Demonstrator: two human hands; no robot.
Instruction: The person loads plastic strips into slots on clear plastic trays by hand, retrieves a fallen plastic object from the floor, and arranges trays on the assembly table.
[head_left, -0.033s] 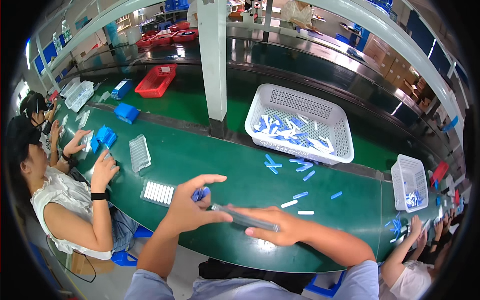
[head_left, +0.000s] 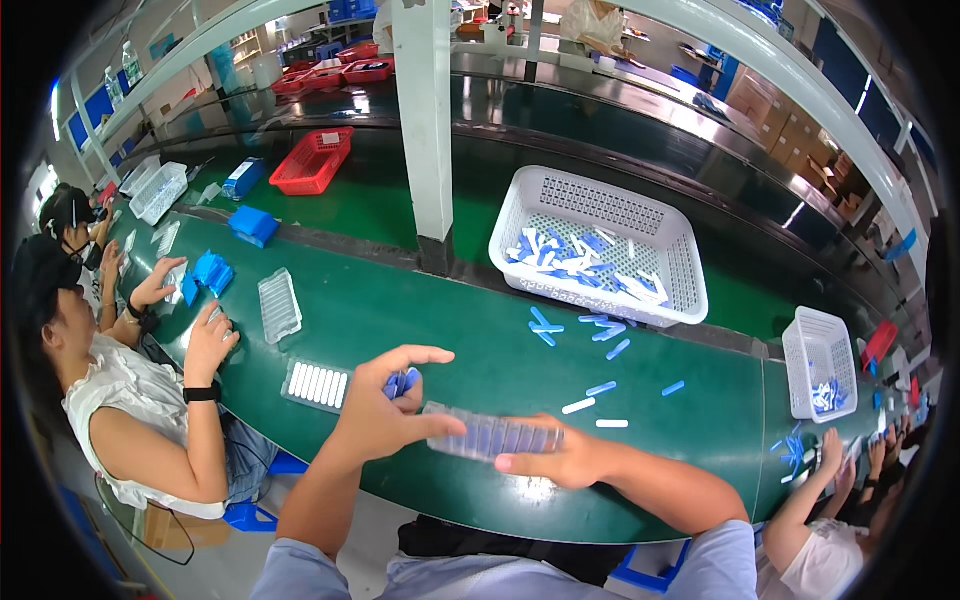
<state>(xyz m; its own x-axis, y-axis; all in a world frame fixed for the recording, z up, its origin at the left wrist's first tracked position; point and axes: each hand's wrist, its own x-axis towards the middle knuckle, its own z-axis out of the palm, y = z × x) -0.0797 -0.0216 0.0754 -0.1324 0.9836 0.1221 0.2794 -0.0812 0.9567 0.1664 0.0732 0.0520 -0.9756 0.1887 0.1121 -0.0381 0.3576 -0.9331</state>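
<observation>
A clear plastic tray (head_left: 497, 437) with a row of slots is gripped at its right end by my right hand (head_left: 570, 452). Its slots look bluish, but I cannot tell whether pieces lie in them. My left hand (head_left: 378, 405) has its thumb on the tray's left end and its index finger stretched out. Several small blue pieces (head_left: 402, 383) are tucked in the curled fingers of that hand. Beside my left hand, a slotted tray (head_left: 317, 386) filled with white strips lies on the green table (head_left: 450, 330).
A white basket (head_left: 600, 190) of blue and white strips stands ahead, with loose blue strips (head_left: 541, 328) before it. An unfilled clear tray (head_left: 280, 306) lies left. A post (head_left: 426, 130) rises behind the table. Co-workers sit left, near a blue stack (head_left: 210, 272), and right, near another basket (head_left: 820, 365).
The clear tray has turned from nearly edge-on to showing its slotted face. Both hands remain almost in place.
</observation>
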